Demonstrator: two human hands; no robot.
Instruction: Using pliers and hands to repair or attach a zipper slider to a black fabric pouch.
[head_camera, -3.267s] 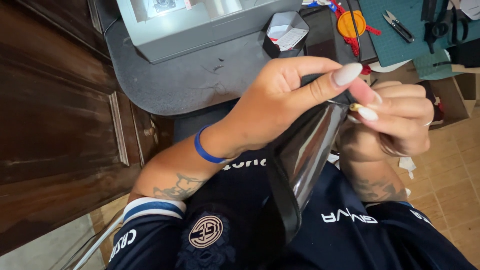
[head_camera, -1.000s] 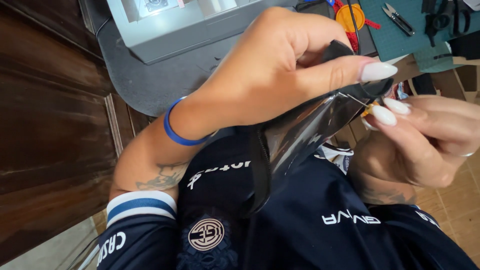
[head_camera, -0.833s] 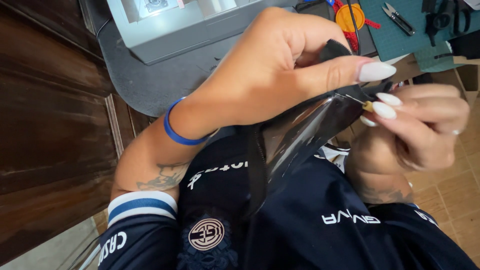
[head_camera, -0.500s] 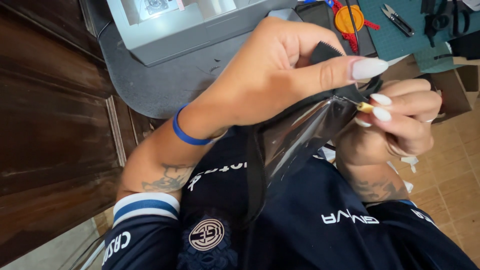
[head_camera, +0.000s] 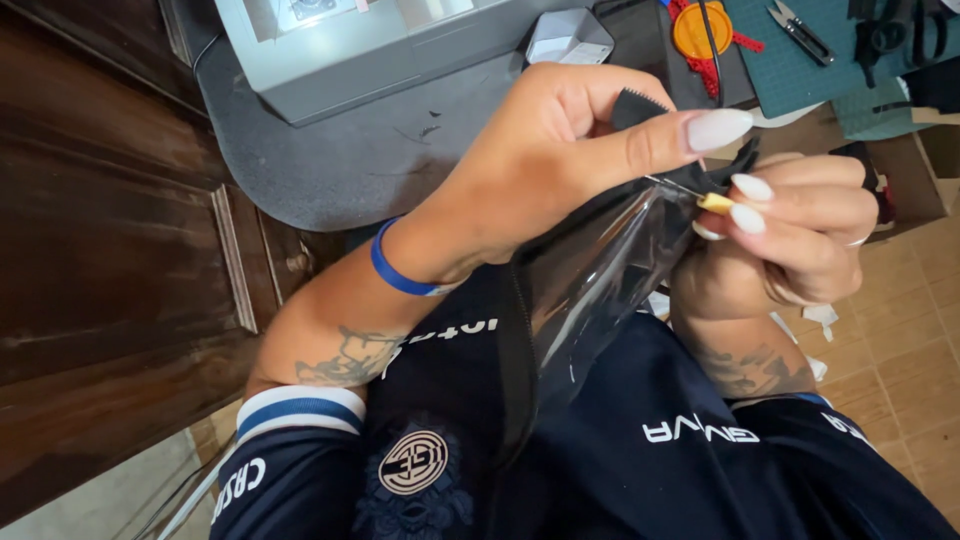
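the left hand (head_camera: 545, 165) was curled tight, its thumb with a long pale nail stretched toward three o'clock, pinching the upper edge of a glossy black sheet (head_camera: 590, 290) together with a strip of matte black fabric (head_camera: 636, 103) that showed a serrated edge at the knuckles. the right hand (head_camera: 790, 245) sat at three o'clock of the left, just beside it, fingers folded in, nipping a small yellowish-handled tool (head_camera: 716, 203) between the fingertips; a thin bright metal point ran from it toward ten o'clock and met the sheet under the left thumb. what kind of tool it was could not be told.

the sheet was smooth and shiny, catching pale streaks of light, and hung from the hands toward seven o'clock over the person's lap, bordered by a dull black band (head_camera: 513, 370) along its left side. a blue wristband (head_camera: 398, 275) circled the left wrist.

at twelve o'clock lay a rounded grey felt-like table top (head_camera: 330, 170) with a pale grey boxy machine (head_camera: 370, 50) on it. at one o'clock sat a flat orange disc (head_camera: 703, 30) and, on a green cutting mat (head_camera: 810, 70), small metal snips (head_camera: 797, 28). dark grained wooden panelling (head_camera: 110, 250) filled nine o'clock, and tan floor tiles (head_camera: 900, 340) showed at four o'clock.
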